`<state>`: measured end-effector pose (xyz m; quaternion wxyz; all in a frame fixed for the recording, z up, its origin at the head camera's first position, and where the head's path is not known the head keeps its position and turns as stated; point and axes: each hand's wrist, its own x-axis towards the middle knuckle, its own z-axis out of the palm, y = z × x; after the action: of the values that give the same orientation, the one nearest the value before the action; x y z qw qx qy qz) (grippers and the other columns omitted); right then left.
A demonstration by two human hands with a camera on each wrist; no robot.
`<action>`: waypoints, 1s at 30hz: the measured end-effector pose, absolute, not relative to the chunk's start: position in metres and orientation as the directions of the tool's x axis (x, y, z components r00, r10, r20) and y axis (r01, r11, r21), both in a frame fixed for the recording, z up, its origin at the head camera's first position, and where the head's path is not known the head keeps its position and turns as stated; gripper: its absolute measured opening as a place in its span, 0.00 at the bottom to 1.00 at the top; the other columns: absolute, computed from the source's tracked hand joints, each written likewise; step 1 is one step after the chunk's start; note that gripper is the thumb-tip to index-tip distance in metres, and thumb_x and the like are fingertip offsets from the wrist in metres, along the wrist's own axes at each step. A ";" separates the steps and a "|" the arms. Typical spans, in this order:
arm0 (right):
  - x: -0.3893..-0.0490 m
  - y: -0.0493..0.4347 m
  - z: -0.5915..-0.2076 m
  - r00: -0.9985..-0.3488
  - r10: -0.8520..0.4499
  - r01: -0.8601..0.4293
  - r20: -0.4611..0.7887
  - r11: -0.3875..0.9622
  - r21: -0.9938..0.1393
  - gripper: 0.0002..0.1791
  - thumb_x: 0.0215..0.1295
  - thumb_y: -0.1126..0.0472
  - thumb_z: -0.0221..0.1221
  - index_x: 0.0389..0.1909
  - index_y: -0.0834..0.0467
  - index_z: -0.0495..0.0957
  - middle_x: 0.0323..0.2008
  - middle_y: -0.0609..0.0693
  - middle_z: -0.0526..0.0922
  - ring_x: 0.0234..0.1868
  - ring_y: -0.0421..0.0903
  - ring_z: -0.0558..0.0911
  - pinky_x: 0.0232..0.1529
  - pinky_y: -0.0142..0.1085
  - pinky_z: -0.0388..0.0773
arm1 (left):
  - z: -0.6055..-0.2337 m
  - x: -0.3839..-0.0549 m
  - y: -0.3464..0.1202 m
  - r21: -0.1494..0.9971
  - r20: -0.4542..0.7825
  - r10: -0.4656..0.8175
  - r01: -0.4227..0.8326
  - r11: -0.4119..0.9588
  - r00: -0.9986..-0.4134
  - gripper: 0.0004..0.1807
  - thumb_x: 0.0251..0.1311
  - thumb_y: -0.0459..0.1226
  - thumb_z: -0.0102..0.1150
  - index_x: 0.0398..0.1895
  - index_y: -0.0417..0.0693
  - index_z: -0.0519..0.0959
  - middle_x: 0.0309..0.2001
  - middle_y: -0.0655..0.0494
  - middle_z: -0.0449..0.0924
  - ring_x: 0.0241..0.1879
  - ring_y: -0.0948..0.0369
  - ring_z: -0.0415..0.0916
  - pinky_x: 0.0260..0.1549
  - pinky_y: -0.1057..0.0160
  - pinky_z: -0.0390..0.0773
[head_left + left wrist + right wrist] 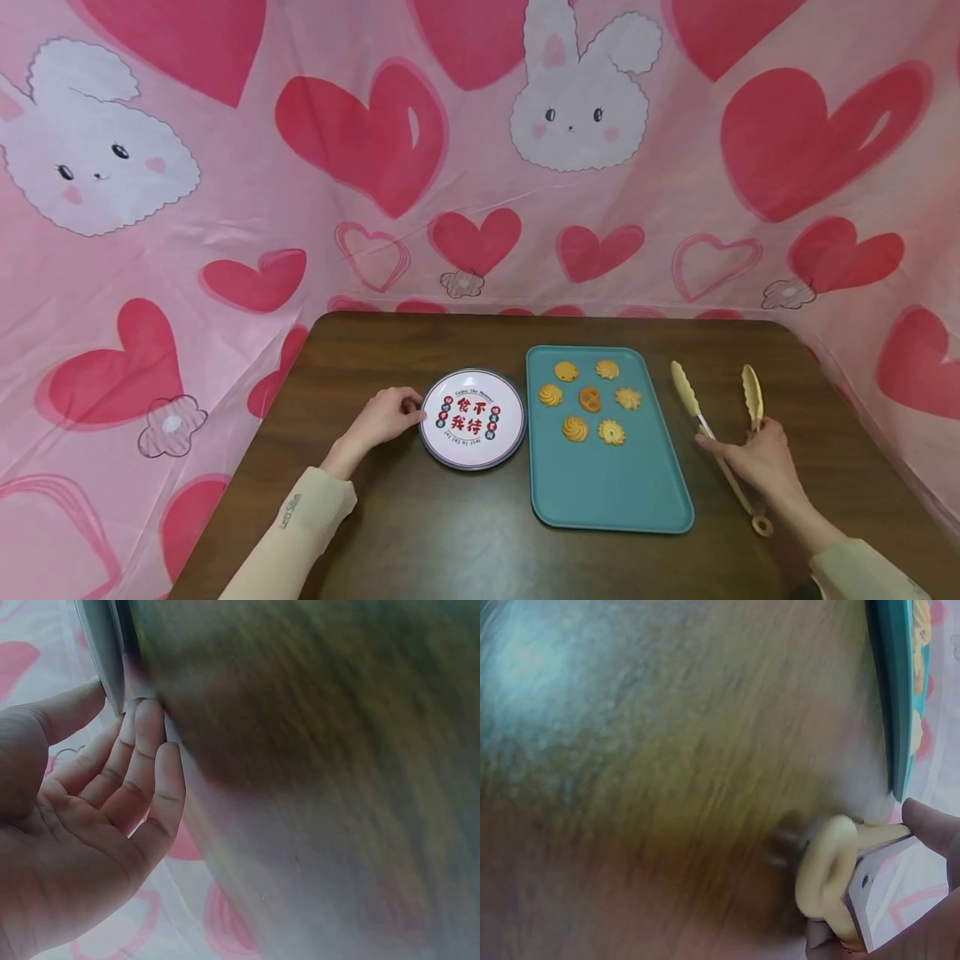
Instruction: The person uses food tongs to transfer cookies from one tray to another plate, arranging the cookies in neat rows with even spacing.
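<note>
A round white plate [472, 417] with a dark rim and red and dark lettering lies left of the tray. At its left edge, my left hand [386, 417] pinches the rim; the left wrist view shows the thumb [71, 712] on one side and fingertips at the other. My right hand [765, 467] grips a pair of tongs [684, 387] with cream scalloped tips, spread apart and pointing away from me. The ring at the tongs' tail [829, 866] shows close over the table. Several cookies [575, 429] and a pretzel-shaped one [589, 400] lie on the teal tray [611, 496].
The brown wooden table [420, 533] has rounded far corners. A pink cloth [480, 183] with hearts and rabbits hangs behind it and along both sides. The tray stands between the plate and the tongs, its left edge close to the plate.
</note>
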<state>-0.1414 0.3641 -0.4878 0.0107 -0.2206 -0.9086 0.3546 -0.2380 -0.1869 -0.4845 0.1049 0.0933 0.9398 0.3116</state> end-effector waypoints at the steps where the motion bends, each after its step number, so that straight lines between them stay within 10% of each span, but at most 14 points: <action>1: -0.141 0.364 -0.488 -0.902 0.408 0.396 -0.141 0.651 -0.648 0.65 0.54 0.39 0.71 0.67 0.84 0.44 0.54 0.79 0.61 0.53 0.74 0.67 0.53 0.64 0.66 | -0.484 -0.238 -0.187 0.615 -0.143 0.238 0.102 0.782 -0.960 0.15 0.60 0.38 0.69 0.48 0.42 0.83 0.31 0.55 0.78 0.30 0.58 0.72 0.31 0.60 0.73; 21: -0.148 0.381 -0.492 -0.949 0.309 0.302 -0.062 0.836 -0.458 0.64 0.54 0.27 0.62 0.65 0.80 0.53 0.49 0.79 0.69 0.49 0.77 0.71 0.40 0.66 0.69 | -0.486 -0.240 -0.184 0.674 -0.141 0.248 0.091 0.733 -0.959 0.17 0.61 0.34 0.68 0.52 0.38 0.81 0.28 0.55 0.76 0.26 0.59 0.71 0.27 0.62 0.72; 30: -0.156 0.386 -0.490 -0.966 0.250 0.198 0.065 0.881 -0.430 0.53 0.50 0.27 0.66 0.48 0.76 0.67 0.38 0.71 0.75 0.36 0.70 0.77 0.30 0.60 0.72 | -0.486 -0.241 -0.184 0.673 -0.135 0.248 0.095 0.734 -0.959 0.17 0.61 0.34 0.68 0.52 0.38 0.81 0.29 0.55 0.77 0.27 0.59 0.71 0.27 0.62 0.72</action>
<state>-0.1564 0.3858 -0.4897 0.0596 -0.1158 -0.9679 0.2152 -0.2409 -0.1837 -0.4863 0.1085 0.0927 0.9246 0.3531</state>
